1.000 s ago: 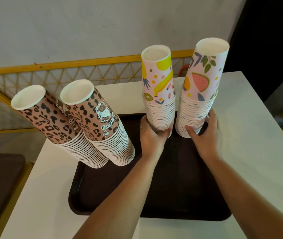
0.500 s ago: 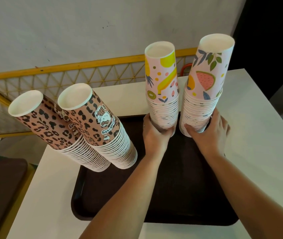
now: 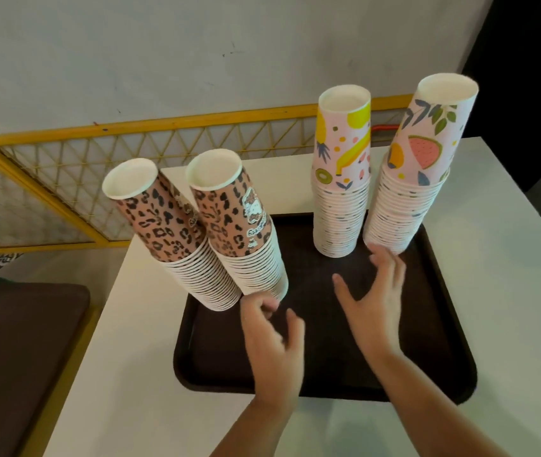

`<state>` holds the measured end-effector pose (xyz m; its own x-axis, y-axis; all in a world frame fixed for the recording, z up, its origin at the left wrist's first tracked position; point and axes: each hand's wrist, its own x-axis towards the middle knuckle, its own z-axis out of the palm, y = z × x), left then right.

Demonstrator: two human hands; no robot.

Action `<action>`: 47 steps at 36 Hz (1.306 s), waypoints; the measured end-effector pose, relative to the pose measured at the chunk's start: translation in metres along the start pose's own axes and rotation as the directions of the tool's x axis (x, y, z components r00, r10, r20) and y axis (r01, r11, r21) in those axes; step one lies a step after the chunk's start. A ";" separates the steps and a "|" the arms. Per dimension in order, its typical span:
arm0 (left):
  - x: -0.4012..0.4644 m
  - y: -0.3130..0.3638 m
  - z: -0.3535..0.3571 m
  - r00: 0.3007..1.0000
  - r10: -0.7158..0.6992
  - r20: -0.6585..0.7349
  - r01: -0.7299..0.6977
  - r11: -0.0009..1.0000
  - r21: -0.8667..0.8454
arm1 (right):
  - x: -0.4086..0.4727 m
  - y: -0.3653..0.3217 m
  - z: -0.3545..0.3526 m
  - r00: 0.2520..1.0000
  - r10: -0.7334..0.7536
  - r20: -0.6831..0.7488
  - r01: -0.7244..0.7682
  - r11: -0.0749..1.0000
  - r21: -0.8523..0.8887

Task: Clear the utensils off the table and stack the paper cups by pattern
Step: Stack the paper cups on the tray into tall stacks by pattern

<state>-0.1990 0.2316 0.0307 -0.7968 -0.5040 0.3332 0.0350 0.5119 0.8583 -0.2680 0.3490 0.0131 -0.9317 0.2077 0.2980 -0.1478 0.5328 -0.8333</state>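
Dark brown plastic forms the tray point(image 3: 427, 357) that is seen across the lower centre of the head view, set on a white table point(image 3: 510, 258). Four stacks of inverted paper cups are stood along its far edge: two leopard-print stacks point(image 3: 170, 232) point(image 3: 242, 225) at centre left, both tilted leftward, and two fruit-print stacks point(image 3: 341, 192) point(image 3: 411, 186) at upper right. The left hand point(image 3: 275, 351) is held just below the second leopard-print stack, fingers loosely curled, nothing grasped; whether its fingertips touch the stack cannot be told. The right hand point(image 3: 371, 308) is spread flat above the tray, fingertips just below the right fruit-print stack, nothing held. A yellow lattice rail point(image 3: 64, 166) is seen at upper left.
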 end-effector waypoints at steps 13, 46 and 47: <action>0.068 -0.058 -0.075 0.951 -0.305 0.047 0.307 0.951 -0.038 | -0.039 -0.061 0.081 0.956 -0.011 0.293 -0.003 0.999 0.047; 0.173 -0.092 -0.021 0.978 -0.109 0.178 0.124 0.989 -0.075 | 0.027 -0.041 0.117 0.983 0.122 0.137 -0.104 0.986 -0.134; 0.172 -0.092 -0.021 0.978 -0.112 0.175 0.126 0.989 -0.073 | 0.026 -0.040 0.117 0.984 0.122 0.134 -0.104 0.985 -0.136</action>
<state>-0.3272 0.0832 0.0174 -0.8890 -0.4285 0.1617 -0.0218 0.3923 0.9196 -0.3253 0.2366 -0.0002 -0.9787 0.1595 0.1294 -0.0040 0.6148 -0.7887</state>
